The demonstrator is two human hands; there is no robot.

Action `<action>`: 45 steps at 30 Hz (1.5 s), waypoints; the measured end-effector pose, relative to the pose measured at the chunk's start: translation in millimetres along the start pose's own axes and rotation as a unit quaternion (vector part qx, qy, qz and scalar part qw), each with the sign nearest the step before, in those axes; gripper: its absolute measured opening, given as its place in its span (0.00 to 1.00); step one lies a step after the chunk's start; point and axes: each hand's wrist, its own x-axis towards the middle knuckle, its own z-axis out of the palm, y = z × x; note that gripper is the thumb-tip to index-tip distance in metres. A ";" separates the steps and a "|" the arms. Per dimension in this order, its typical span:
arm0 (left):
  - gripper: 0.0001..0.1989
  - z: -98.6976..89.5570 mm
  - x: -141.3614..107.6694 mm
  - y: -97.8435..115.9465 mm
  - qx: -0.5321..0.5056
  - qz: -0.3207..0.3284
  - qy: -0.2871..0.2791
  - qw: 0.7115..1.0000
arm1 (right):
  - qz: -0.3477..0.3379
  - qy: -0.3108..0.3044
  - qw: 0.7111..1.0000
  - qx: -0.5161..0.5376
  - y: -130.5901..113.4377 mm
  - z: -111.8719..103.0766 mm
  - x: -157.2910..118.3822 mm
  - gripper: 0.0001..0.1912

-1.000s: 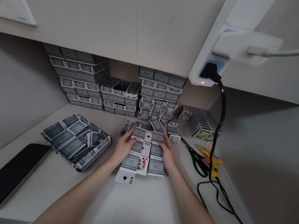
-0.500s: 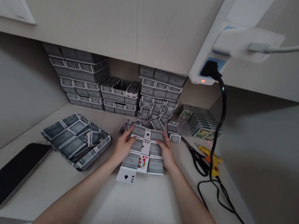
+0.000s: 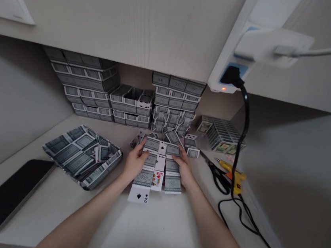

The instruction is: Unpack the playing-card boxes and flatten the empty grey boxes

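Between my hands lies a panel of playing cards [image 3: 143,178], mostly grey patterned backs, with a three, an ace and a king face up down its middle. A two of spades [image 3: 138,195] sticks out from its near left corner. My left hand [image 3: 135,161] grips the panel's left edge, thumb on top. On the right edge, my right hand [image 3: 185,167] holds in the same way, thumb over a card back. The fingers beneath are hidden. Loose cards [image 3: 173,137] lie just beyond the panel.
On the left sits a box built of cards [image 3: 76,145] with loose cards inside, beside a black flat pad [image 3: 7,197]. Stacked card boxes [image 3: 175,101] line the back. Scissors [image 3: 219,178], a yellow glue gun [image 3: 237,178], a black cable [image 3: 244,125] and packed card decks [image 3: 225,135] are at right.
A narrow gap has opened between the king card and the right column of backs near the panel's close end. Both hands keep almost the same hold; the view has shifted slightly.
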 end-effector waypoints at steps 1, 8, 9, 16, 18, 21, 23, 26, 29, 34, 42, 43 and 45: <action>0.31 0.3 -0.2 -0.4 0.002 0.003 0.001 1.000 | -0.004 0.003 1.000 -0.005 0.8 -0.1 0.1 0.28; 0.30 4.0 -3.5 -0.3 0.008 0.015 0.004 1.000 | -0.030 0.016 0.999 -0.029 9.3 -2.1 3.3 0.27; 0.30 4.3 -3.8 0.4 0.003 0.011 0.004 1.000 | -0.033 0.014 0.999 -0.031 10.3 -2.5 3.9 0.27; 0.31 4.5 -4.3 3.2 -0.015 -0.004 0.009 1.000 | -0.034 -0.002 0.999 -0.019 12.3 -3.4 4.8 0.29; 0.30 4.4 -4.7 3.0 -0.002 -0.002 0.014 1.000 | -0.025 -0.004 1.000 -0.012 11.9 -2.9 3.7 0.30; 0.30 4.4 -5.6 2.8 0.009 0.008 0.013 1.000 | -0.021 -0.010 1.000 -0.008 11.4 -1.9 2.1 0.31; 0.30 4.5 -6.4 3.2 0.010 0.008 0.008 1.000 | -0.026 -0.014 0.999 -0.012 11.5 -1.6 1.6 0.31; 0.31 5.0 -7.7 5.1 0.016 0.008 0.003 1.000 | -0.041 -0.010 0.999 -0.030 12.1 -2.1 1.9 0.31; 0.31 5.5 -8.8 7.6 0.016 0.012 -0.001 1.000 | -0.057 -0.005 0.997 -0.049 13.2 -3.6 2.9 0.31; 0.31 6.0 -9.7 9.2 0.018 0.004 0.001 1.000 | -0.072 -0.009 0.994 -0.079 15.3 -5.7 4.4 0.31; 0.29 7.8 -10.1 1.4 0.013 0.039 0.010 0.999 | -0.066 -0.018 0.995 -0.079 14.6 -5.3 3.7 0.33; 0.29 7.7 -9.8 -0.3 0.017 0.044 0.010 0.999 | -0.074 -0.013 0.994 -0.084 14.3 -4.6 3.5 0.33; 0.28 7.1 -9.0 -3.1 0.028 0.056 0.007 0.998 | -0.094 -0.005 0.991 -0.096 13.8 -3.2 3.4 0.33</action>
